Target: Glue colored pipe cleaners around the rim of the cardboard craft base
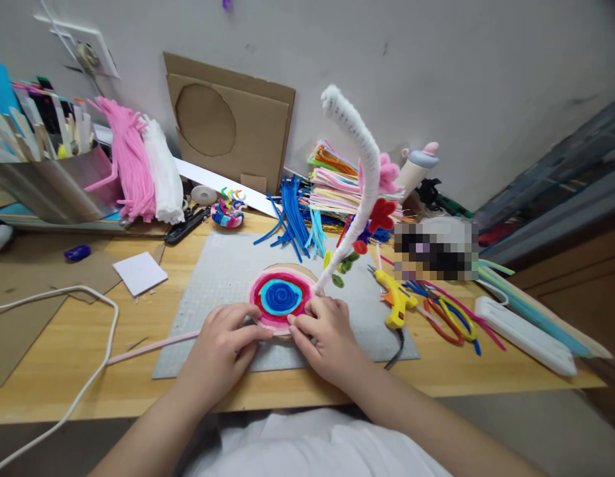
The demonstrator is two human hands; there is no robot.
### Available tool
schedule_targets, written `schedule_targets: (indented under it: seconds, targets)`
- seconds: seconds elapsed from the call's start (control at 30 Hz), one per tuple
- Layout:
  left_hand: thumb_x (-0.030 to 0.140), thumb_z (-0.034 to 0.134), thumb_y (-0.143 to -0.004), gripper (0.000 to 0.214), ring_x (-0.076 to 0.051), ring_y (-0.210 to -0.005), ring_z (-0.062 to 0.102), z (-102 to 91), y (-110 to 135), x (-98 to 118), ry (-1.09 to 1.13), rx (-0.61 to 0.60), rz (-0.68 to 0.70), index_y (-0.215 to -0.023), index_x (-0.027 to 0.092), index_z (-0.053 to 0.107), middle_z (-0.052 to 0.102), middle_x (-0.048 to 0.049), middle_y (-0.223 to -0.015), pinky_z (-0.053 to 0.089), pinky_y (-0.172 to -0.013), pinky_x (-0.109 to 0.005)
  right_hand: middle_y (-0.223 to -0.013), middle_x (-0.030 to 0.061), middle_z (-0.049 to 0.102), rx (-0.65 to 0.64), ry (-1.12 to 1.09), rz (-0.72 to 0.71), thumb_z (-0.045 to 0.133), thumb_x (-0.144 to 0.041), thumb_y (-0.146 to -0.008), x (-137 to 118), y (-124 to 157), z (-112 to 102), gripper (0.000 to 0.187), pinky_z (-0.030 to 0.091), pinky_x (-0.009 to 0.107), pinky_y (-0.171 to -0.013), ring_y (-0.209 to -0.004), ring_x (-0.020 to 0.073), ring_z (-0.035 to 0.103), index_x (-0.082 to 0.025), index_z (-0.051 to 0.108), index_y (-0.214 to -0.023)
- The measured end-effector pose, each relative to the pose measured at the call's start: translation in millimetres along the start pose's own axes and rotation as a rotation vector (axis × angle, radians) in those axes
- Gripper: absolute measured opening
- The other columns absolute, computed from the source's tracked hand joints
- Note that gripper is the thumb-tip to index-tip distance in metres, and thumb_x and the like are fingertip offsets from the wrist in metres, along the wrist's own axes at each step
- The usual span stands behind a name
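Note:
A round cardboard disc (287, 266) lies on the grey mat, covered with coiled pipe cleaners in blue, light blue, red and pink. My left hand (228, 341) is closed at its lower left edge, thumb and forefinger on the outer pink ring. A pale pink pipe cleaner (158, 346) runs from the left in under that hand. Gripping the lower right edge, my right hand (327, 334) has its thumb and fingers bent against the ring. Beyond it rises a curved white fuzzy stem (370, 172), with a red flower (382, 215) and green leaves (346, 263) near it.
A yellow glue gun (397, 301) lies on the right of the mat (208, 265). Blue pipe cleaners (292, 212) and pastel bundles (337, 189) are behind. At left stand a metal pot (63, 189) of sticks and a white cable (113, 318). Cardboard (258, 126) leans on the wall.

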State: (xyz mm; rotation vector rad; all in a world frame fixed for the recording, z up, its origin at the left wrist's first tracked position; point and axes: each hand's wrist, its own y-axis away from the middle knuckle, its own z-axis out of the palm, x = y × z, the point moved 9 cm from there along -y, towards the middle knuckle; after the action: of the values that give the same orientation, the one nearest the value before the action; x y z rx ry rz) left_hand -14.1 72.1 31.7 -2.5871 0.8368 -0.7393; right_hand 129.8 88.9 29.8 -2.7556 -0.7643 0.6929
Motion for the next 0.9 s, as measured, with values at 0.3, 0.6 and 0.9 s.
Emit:
schedule_targets:
  seconds: [0.3, 0.6, 0.9]
  targets:
    - [0.011, 0.052, -0.086, 0.030, -0.021, -0.104, 0.057, 0.6, 0.5, -2.6, -0.017, -0.005, -0.001, -0.095, 0.032, 0.071, 0.063, -0.0023, -0.111, 0.043, -0.088, -0.039, -0.078, 0.0015, 0.058, 0.068, 0.005, 0.018, 0.051, -0.024, -0.092, 1.0, -2.8, 3.2, 0.026, 0.026, 0.036, -0.078, -0.086, 0.0180, 0.050, -0.020, 0.063, -0.069]
    - [0.007, 0.050, -0.087, 0.035, -0.021, -0.106, 0.057, 1.7, 1.4, -1.4, -0.048, -0.024, 0.019, -0.099, 0.033, 0.070, 0.063, -0.0022, -0.112, 0.037, -0.091, -0.041, -0.087, 0.0029, 0.061, 0.049, -0.035, -0.007, 0.049, -0.027, -0.096, -0.4, 4.6, -6.2, 0.020, 0.029, 0.039, -0.084, -0.093, 0.0206, 0.053, -0.026, 0.069, -0.097]
    - [0.011, 0.048, -0.088, 0.034, -0.024, -0.113, 0.054, -0.7, -4.9, -0.4, -0.057, -0.044, 0.046, -0.097, 0.033, 0.071, 0.060, -0.0043, -0.122, 0.041, -0.090, -0.042, -0.097, 0.0065, 0.057, 0.174, -0.272, 0.271, 0.057, -0.022, -0.085, 46.4, 31.5, -12.8, 0.016, 0.046, 0.040, -0.081, -0.089, 0.0230, 0.057, -0.022, 0.050, -0.100]
